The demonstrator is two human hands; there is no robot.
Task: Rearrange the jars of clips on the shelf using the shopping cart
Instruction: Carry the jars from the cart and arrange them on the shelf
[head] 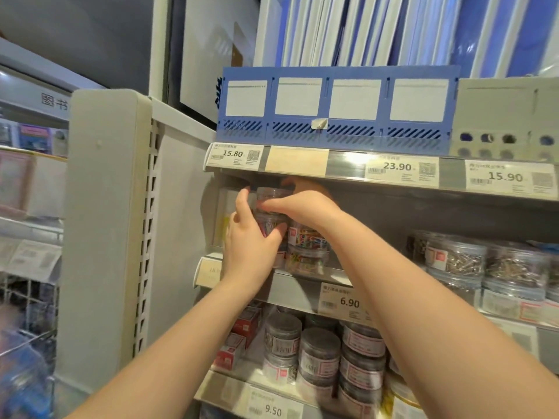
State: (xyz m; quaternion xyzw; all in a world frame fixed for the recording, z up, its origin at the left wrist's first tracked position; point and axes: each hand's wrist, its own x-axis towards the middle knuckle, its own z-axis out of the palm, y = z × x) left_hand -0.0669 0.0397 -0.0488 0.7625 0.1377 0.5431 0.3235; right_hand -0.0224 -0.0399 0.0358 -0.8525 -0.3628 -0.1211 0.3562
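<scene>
Both my hands reach into the left end of the middle shelf (302, 285). A stack of clear jars of coloured clips stands there. My left hand (248, 240) wraps round the lower jar (267, 222) of the stack from the left. My right hand (299, 204) curls over the top jar (272, 195) from the right, just under the shelf above. To the right of the stack are two more stacked jars of coloured clips (308, 246). The shopping cart (27, 343) shows as wire mesh at the lower left.
Jars of silver clips (484, 264) fill the right of the same shelf, with a bare gap between them and the coloured ones. The lower shelf holds several dark jars (320, 352) and red boxes (242, 334). Blue file holders (335, 110) stand above. A white shelf end panel (106, 222) rises at left.
</scene>
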